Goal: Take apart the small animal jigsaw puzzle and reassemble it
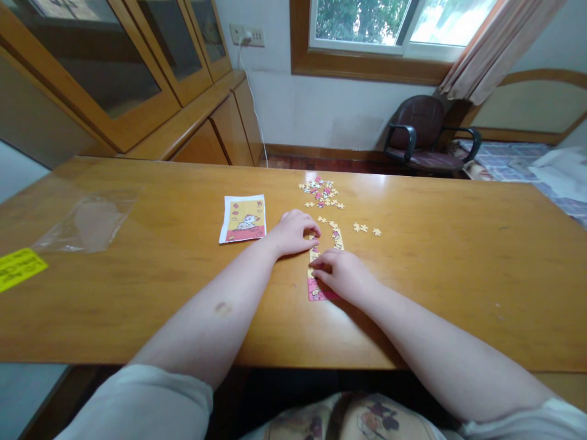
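Observation:
A partly joined jigsaw puzzle (338,238) lies on the table, with a pink bottom strip and yellow side strips around an open middle. My left hand (296,233) rests at its upper left side, thumb and fingers curled onto the left strip. Lower down, my right hand (346,272) reaches across from the right, thumb and forefinger closed over pieces of that same strip. It covers part of the puzzle's inside and lower right. Just above the strips sit small yellow loose pieces (322,219). What lies right under the fingertips is too small to make out fully.
Beyond the puzzle is a heap of loose pieces (321,192), with several yellow pieces (364,228) to the right. A printed picture card (245,220) lies left of my hands. Farther left are a clear plastic bag (96,223) and a yellow label (21,269).

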Tool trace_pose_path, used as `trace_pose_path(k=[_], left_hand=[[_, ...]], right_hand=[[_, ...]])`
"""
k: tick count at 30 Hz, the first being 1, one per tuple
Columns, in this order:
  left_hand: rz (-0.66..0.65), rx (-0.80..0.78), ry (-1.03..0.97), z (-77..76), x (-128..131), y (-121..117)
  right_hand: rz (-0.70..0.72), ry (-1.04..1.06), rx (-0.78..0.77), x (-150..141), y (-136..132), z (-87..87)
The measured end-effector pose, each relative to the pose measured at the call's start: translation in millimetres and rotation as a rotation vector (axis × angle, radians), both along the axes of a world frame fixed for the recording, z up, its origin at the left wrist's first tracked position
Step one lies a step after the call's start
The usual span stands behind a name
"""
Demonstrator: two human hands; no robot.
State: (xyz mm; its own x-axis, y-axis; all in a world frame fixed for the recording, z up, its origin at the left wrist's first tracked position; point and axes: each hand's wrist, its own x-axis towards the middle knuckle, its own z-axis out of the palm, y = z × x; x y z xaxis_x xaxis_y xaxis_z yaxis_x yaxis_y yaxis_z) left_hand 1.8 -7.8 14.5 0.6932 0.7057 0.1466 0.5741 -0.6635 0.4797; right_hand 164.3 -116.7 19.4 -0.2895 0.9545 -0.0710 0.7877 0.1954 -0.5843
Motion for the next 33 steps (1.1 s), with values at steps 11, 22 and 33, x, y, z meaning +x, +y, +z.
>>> trace_pose_path(k=[11, 22, 33], left_hand=[[-0.022, 0.018, 0.034, -1.8, -1.6, 1.0], [-0.001, -0.025, 0.009, -0.9, -4.7, 3.0], [-0.087, -0.065, 0.12, 6.8, -12.0, -0.4]], right_hand=[[0.271, -0.144, 0.187, 6.0, -11.7, 4.2], [0.134, -0.421, 0.206, 65.1, 1.7, 49.0], [0.29, -0.332, 0.269, 75.5, 25.7, 8.4]])
